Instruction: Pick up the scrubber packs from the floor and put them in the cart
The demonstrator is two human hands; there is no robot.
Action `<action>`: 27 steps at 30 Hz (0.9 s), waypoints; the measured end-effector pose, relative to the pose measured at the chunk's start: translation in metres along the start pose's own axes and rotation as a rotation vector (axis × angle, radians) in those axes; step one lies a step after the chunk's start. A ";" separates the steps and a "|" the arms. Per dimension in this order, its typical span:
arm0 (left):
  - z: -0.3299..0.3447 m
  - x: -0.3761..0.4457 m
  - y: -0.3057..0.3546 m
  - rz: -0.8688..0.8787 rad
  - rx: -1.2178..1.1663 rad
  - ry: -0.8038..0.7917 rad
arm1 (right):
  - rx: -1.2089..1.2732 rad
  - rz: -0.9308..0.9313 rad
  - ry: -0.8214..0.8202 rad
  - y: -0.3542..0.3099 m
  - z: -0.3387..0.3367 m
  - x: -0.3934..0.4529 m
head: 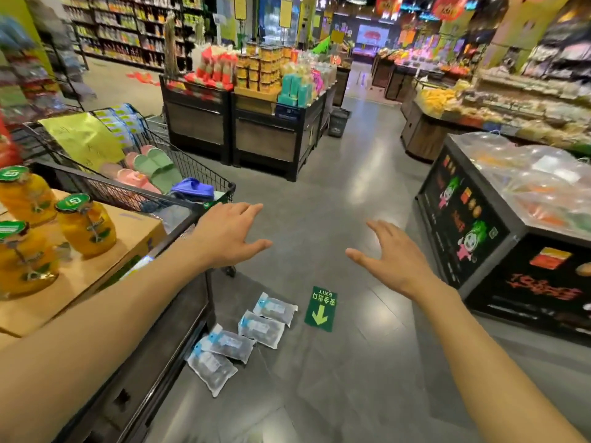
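Both hands spread, left hand point(228, 233), right hand point(388, 255), four flat plastic scrubber packs point(243, 338) on glossy grey floor point(351, 378), wire cart point(144, 174)

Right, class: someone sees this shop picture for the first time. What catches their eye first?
Two bare arms reach forward, open left hand and right hand. Below them, four clear plastic scrubber packs lie on the grey floor, beside a green exit sticker.

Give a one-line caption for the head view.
Both open hands, left and right, reach above four scrubber packs on the floor beside the cart.
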State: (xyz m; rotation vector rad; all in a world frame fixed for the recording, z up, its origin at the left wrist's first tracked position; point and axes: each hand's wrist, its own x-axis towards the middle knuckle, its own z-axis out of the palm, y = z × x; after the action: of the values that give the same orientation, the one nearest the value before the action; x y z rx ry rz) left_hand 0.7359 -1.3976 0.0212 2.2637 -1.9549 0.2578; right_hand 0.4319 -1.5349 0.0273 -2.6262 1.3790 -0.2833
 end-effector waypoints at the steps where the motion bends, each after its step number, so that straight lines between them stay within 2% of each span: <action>1: 0.009 0.019 -0.004 0.001 -0.008 0.005 | 0.003 0.012 0.002 0.003 0.000 0.016; 10: 0.037 0.173 -0.043 -0.009 -0.126 0.058 | -0.025 0.072 0.049 0.032 -0.018 0.151; 16: 0.049 0.231 -0.066 -0.070 -0.157 0.102 | -0.046 0.034 0.052 0.038 -0.011 0.233; 22: 0.074 0.248 -0.107 -0.252 -0.114 0.095 | -0.023 -0.125 -0.026 0.026 0.022 0.334; 27: 0.089 0.251 -0.134 -0.508 -0.070 0.065 | 0.033 -0.316 -0.165 0.009 0.054 0.418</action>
State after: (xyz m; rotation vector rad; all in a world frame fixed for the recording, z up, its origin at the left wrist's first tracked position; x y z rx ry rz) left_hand 0.9074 -1.6397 -0.0093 2.5637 -1.2736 0.1942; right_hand 0.6702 -1.8821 0.0110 -2.7617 0.9011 -0.1207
